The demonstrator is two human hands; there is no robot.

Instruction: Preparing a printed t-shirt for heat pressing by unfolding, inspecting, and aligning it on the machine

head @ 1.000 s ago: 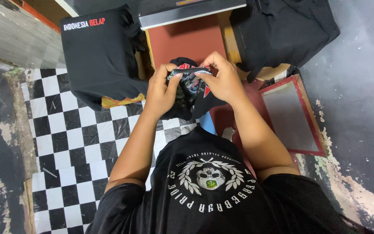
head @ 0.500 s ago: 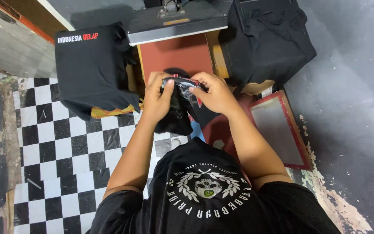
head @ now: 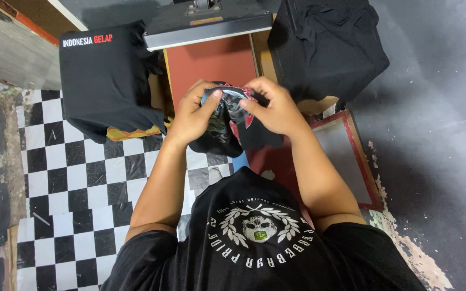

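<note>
- The left hand (head: 192,113) and right hand (head: 276,108) both pinch a bunched black printed garment (head: 226,121), thumbs pressed on its top edge, above the red platen (head: 211,62) of the heat press (head: 206,24).
- The garment's print, red and grey, is crumpled and hard to make out; its lower part hangs hidden behind the wrists.
- The press is cut off at the top edge.
- A folded black shirt (head: 103,75) lies left, and a black fabric pile (head: 324,48) right.

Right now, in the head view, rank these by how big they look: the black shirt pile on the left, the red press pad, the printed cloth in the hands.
1. Black shirt pile, largest.
2. Red press pad, partly hidden.
3. Printed cloth, smallest, held by the left hand and right hand.
</note>
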